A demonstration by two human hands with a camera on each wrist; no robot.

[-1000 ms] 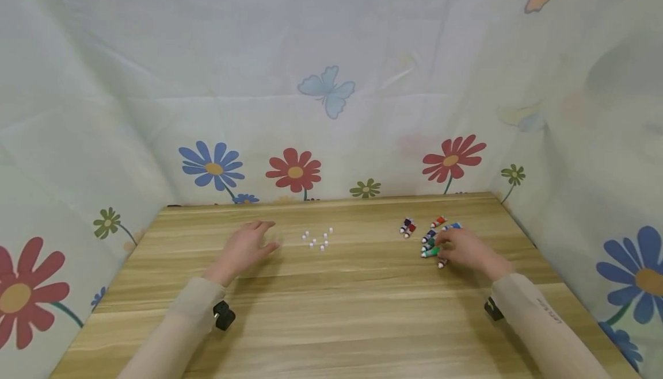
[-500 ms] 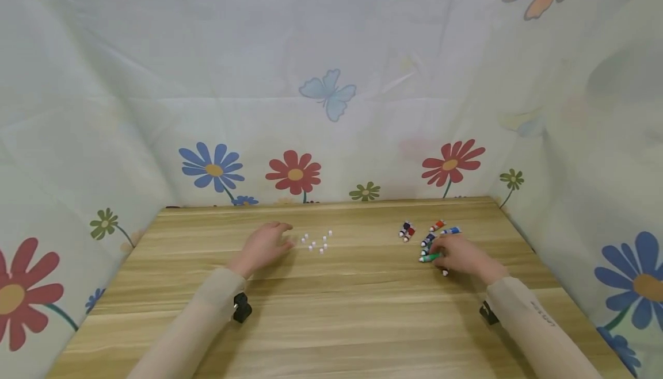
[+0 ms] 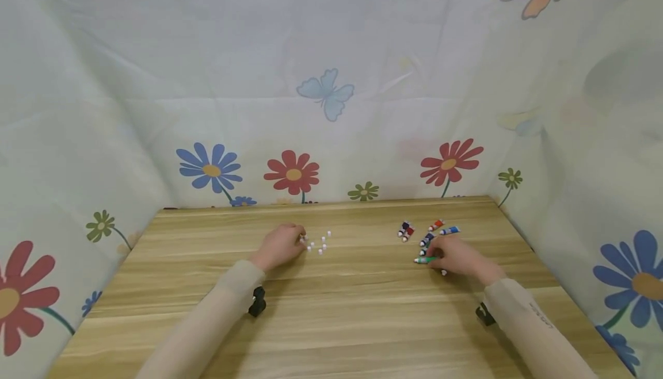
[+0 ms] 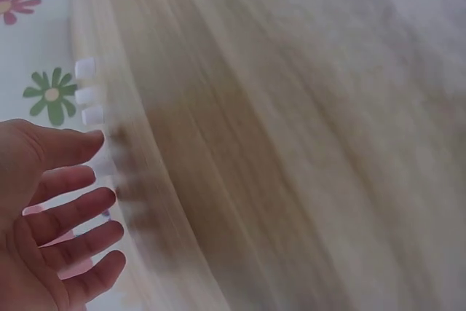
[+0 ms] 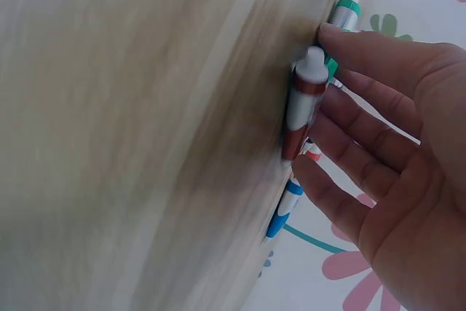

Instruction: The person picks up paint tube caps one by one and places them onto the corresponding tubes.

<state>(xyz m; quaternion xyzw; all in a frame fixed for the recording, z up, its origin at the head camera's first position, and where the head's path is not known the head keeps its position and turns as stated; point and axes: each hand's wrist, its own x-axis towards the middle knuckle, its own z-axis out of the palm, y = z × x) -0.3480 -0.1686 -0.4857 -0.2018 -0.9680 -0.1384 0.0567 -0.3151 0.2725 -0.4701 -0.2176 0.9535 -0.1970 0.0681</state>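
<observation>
Wood worktop (image 3: 336,321). R hand (image 3: 463,259): grip pinched on green tube (image 3: 425,260), now slightly further L, nr other tubes (image 3: 427,239). L hand (image 3: 279,247): moved R, now at L edge of white pcs (image 3: 323,239); grip slightly parted, no hold seen. Both hands now engaged.

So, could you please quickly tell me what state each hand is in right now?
Left hand: at the white pieces; whether it holds one cannot be told.
Right hand: closed, pinching the green tube.
</observation>
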